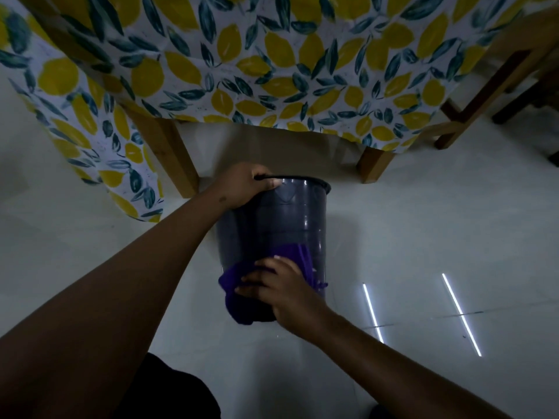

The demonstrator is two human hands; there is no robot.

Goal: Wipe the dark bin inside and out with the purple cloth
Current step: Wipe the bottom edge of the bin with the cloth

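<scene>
The dark bin (281, 219) is tipped with its rim away from me and its outer wall facing up, above the white floor. My left hand (242, 186) grips the rim at its far left side. My right hand (272, 290) presses the purple cloth (242, 294) flat against the near, lower part of the bin's outside. The cloth bunches under my palm and spreads up the wall toward the right. The bin's inside is hidden from this angle.
A table draped with a lemon-print cloth (242, 71) stands just beyond the bin, its wooden legs (169, 152) to the left and right. A dark wooden chair frame (490, 83) is at the upper right. The glossy white tile floor (423, 237) reflects ceiling lights.
</scene>
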